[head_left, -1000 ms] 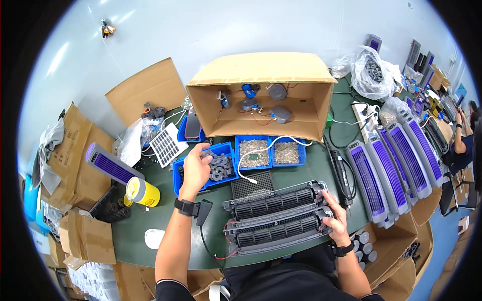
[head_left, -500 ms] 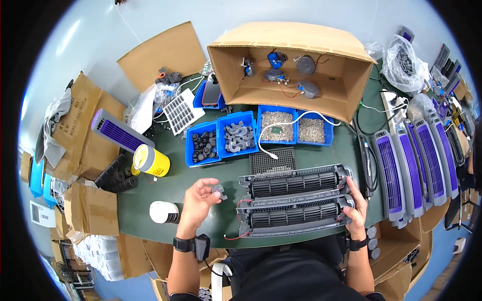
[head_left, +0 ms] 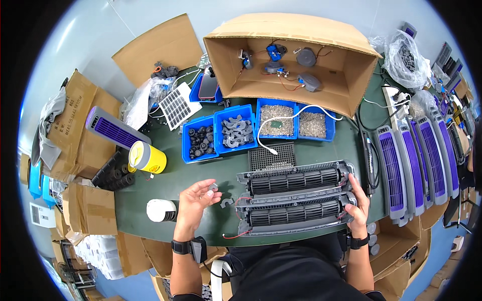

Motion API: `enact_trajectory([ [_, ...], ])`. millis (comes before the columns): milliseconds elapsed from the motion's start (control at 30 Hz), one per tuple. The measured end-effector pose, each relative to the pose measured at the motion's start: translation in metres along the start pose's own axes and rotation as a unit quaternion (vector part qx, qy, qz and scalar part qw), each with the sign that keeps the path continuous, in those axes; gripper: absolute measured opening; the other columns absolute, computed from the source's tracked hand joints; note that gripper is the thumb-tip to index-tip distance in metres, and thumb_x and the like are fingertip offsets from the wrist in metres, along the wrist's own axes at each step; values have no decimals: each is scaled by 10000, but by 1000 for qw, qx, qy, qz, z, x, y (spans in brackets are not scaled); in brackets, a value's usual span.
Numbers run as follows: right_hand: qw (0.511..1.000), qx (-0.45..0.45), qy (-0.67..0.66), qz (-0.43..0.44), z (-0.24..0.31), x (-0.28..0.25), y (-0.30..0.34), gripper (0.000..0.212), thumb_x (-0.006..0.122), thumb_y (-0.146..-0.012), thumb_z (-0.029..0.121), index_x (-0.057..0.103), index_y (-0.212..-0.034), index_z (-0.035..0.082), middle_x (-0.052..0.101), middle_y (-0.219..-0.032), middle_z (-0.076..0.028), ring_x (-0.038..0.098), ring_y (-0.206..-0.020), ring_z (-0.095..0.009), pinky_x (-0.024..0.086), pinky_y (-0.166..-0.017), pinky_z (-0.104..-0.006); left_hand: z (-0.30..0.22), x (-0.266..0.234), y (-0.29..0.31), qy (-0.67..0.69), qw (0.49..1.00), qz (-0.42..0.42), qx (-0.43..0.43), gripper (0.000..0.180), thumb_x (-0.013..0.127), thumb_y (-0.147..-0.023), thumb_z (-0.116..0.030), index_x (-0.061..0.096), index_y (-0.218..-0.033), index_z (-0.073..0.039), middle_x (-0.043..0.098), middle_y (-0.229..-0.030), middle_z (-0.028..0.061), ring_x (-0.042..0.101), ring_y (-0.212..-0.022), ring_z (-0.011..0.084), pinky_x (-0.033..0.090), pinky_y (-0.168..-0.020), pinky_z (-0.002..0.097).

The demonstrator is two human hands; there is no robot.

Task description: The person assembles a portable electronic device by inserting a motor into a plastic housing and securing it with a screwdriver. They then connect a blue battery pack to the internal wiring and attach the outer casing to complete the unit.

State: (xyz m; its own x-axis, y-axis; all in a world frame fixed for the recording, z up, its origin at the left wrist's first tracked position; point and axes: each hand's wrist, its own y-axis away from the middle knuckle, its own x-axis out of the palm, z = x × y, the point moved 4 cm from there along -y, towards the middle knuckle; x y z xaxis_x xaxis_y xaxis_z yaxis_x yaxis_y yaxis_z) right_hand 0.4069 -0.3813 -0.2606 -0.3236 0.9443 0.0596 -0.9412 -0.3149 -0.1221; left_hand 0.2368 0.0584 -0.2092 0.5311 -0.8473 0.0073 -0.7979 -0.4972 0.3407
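Between the fingertips of my left hand (head_left: 196, 200) is a small grey curved plastic clip (head_left: 214, 187). A second grey curved clip (head_left: 227, 202) lies on the green table just right of that hand. Two grey fan housings lie side by side in front of me, the far one with a black ribbed roller (head_left: 296, 181) and the near one with a similar roller (head_left: 281, 214). Red wires show at their left ends. My right hand (head_left: 358, 208) rests against the right ends of both housings, thumb and fingers spread apart.
Blue bins hold black round parts (head_left: 201, 141), grey clips (head_left: 237, 131) and small metal pieces (head_left: 276, 114). Behind them is an open cardboard box (head_left: 341, 75) with motors. A yellow canister (head_left: 148, 157) and white-lidded jar (head_left: 161, 210) stand left; purple-grey tower fans (head_left: 391, 173) line the right.
One grey clip now lies on the table beside my left hand, while another stays in its fingers. That hand has shifted slightly left. My right hand stays at the housings' ends.
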Motion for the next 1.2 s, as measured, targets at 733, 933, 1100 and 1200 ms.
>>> enact_trajectory([
  [733,1000,20,16,2,7,2,0,957,655,-655,323,544,-1516,-79,495,-1594,-285,408,-1546,-357,220,-1291,-426,-23,58,9,-194,976,65,76,196,683,-995,23,725,-1185,47,762,-1097,95,746,-922,153,608,-844,295],
  [933,1000,18,22,4,9,2,0,954,652,-650,311,547,-1515,-76,505,-1585,-289,395,-1554,-361,212,-1294,-431,-33,80,7,-177,981,27,81,242,760,-946,11,697,-1173,64,763,-1024,122,724,-895,124,627,-793,277],
  [1100,1000,10,12,1,6,2,1,947,650,-653,302,547,-1516,-75,508,-1585,-285,393,-1556,-360,211,-1297,-436,-32,84,3,-216,974,23,70,212,796,-929,-18,737,-1116,64,771,-997,118,725,-835,111,609,-739,262],
  [1200,1000,7,11,4,6,3,0,937,648,-656,298,552,-1512,-73,501,-1590,-288,393,-1556,-360,214,-1296,-438,-32,86,2,-240,968,8,77,163,816,-915,-29,786,-1058,44,777,-965,102,723,-800,103,579,-696,246],
])
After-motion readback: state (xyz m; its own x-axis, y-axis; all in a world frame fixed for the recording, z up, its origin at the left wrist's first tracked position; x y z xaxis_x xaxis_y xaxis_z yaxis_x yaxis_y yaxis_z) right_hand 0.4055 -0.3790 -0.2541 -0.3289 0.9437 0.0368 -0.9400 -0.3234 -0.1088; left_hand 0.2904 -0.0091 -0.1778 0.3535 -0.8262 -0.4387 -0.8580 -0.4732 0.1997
